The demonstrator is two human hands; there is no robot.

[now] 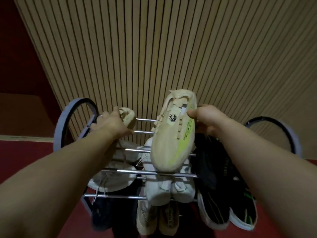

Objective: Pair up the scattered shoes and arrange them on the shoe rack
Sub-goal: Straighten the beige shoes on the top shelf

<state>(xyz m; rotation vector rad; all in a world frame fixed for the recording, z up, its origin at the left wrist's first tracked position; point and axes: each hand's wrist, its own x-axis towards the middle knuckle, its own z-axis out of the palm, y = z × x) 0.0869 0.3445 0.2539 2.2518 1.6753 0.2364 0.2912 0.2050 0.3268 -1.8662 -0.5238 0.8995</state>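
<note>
My right hand [205, 120] grips a cream sneaker with a neon yellow stripe [171, 140] by its collar, toe pointing down toward me, held above the shoe rack [145, 172]. My left hand [109, 124] is closed on the matching cream sneaker [127, 117], mostly hidden behind the hand, at the left end of the rack's top bars. Lower tiers hold a white pair [169, 188], a whitish shoe [111, 179] on the left and black shoes [212, 169] on the right.
The rack has chrome bars and round grey end hoops [60, 131]. Behind it stands a ribbed wooden wall [154, 57]. Below are a beige pair [157, 219], a dark shoe [103, 215] and black sneakers with white soles [228, 210] over the red floor [25, 152].
</note>
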